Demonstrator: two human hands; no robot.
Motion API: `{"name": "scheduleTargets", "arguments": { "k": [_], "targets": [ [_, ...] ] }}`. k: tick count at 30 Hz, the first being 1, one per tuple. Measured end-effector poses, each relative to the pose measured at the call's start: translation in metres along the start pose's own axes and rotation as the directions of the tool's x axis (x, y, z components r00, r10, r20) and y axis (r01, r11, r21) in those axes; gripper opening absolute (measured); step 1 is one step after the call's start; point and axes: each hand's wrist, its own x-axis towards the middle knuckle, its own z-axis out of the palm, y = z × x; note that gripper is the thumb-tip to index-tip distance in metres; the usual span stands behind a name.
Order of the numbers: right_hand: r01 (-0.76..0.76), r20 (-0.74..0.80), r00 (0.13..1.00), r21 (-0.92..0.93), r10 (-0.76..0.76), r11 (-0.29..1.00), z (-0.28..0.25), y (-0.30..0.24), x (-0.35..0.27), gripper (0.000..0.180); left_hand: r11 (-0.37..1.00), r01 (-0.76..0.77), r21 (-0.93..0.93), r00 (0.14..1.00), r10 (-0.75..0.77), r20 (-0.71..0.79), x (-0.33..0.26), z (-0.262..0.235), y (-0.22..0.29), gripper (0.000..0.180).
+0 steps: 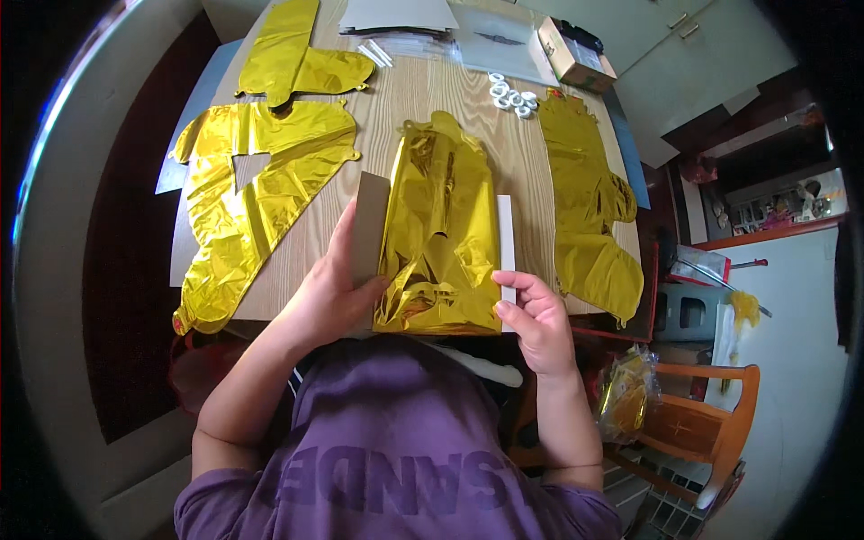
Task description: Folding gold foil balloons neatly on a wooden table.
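Note:
A flat gold foil balloon (pixel 441 225) lies in front of me at the table's near edge, its surface creased. Along its left side a grey-brown card flap (pixel 368 220) stands up, and a white card strip (pixel 507 243) shows along its right side. My left hand (pixel 331 292) is closed on the card flap, fingers outside it and thumb at the foil's edge. My right hand (pixel 533 315) pinches the lower right edge of the foil beside the white strip, between thumb and forefinger. Whether the two card parts join beneath the foil is hidden.
Other flat gold foil balloons lie on the wooden table: a triangular-holed one (pixel 243 216) and another (pixel 297 67) at left, one (pixel 585 198) at right. Behind are white rolls (pixel 513 97), white sticks (pixel 376 54), stacked cards (pixel 399 16) and a box (pixel 576 58). A wooden chair (pixel 693 414) stands right.

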Motion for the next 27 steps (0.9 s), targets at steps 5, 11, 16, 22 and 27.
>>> {"name": "scheduleTargets", "arguments": {
  "k": [5, 11, 16, 22, 27],
  "targets": [
    [-0.017, -0.010, 1.000, 0.216, 0.019, 0.976, 0.020, -0.050, -0.014, 0.041, 0.951, -0.134, -0.279, 0.991, 0.134, -0.021, -0.013, -0.023, 0.034, 0.100],
    [0.009, 0.076, 0.997, 0.181, -0.023, 0.984, 0.009, -0.061, 0.018, 0.039, 0.920, 0.044, -0.390, 0.999, -0.050, -0.005, 0.004, -0.032, 0.058, 0.101],
    [0.012, -0.011, 1.000, -0.346, -0.017, 0.938, -0.018, 0.021, 0.038, 0.029, 0.852, 0.015, 0.523, 0.997, 0.026, -0.071, 0.015, -0.003, -0.009, 0.089],
    [0.151, 0.085, 0.987, -0.790, -0.138, 0.595, -0.014, 0.005, 0.024, 0.033, 0.560, -0.413, 0.718, 0.826, 0.563, 0.036, -0.010, 0.009, -0.024, 0.049],
    [0.190, 0.143, 0.927, -0.976, -0.346, 0.105, 0.003, 0.006, 0.003, 0.044, 0.523, -0.652, 0.548, 0.710, 0.675, 0.201, -0.015, 0.032, -0.049, 0.045]
  ]
}}
